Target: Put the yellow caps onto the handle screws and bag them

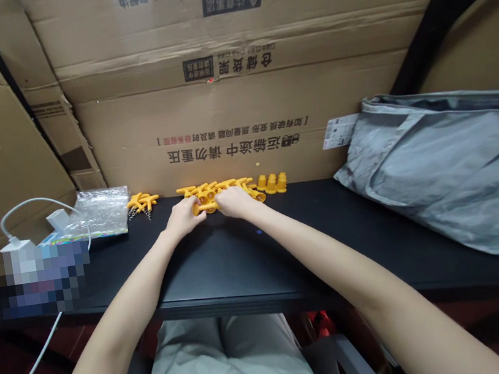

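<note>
Both hands are at the yellow plastic pieces near the back of the black table. My left hand (184, 217) has its fingers bent round the left end of a yellow piece (206, 206). Beside it, my right hand (233, 202) is closed at the other end of that piece, its fingertips hidden. Several yellow parts (239, 183) lie in a pile just behind the hands. Yellow cup-shaped pieces (271, 184) stand to the right of the pile. Off to the left lie yellow handles with metal spirals (142, 202).
Cardboard (228, 103) rises behind the black table (223, 265). A grey bag (452, 177) fills the right side. At the left are a clear plastic package (103, 211), a white charger (21, 259) with a cable, and a blurred-out object.
</note>
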Demonstrator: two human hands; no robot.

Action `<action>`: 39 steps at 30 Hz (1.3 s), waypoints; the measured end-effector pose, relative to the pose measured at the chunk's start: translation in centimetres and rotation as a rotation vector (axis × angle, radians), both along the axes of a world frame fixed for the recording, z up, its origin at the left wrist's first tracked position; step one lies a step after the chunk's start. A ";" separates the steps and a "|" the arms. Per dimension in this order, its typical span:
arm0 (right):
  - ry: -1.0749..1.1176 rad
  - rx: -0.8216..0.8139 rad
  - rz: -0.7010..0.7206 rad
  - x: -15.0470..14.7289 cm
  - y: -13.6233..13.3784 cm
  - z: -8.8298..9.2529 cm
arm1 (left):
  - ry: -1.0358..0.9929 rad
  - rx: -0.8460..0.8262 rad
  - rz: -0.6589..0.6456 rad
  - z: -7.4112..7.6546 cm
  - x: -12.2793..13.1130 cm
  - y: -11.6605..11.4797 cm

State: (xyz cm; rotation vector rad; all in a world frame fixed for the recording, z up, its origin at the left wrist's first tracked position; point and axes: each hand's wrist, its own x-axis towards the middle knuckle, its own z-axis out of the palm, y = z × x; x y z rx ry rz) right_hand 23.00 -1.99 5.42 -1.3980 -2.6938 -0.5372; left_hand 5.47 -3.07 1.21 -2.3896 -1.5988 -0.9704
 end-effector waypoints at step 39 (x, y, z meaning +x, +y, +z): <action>0.031 -0.322 0.004 0.4 1.4 -0.2 | 0.099 -0.021 -0.020 0.3 0.1 -0.1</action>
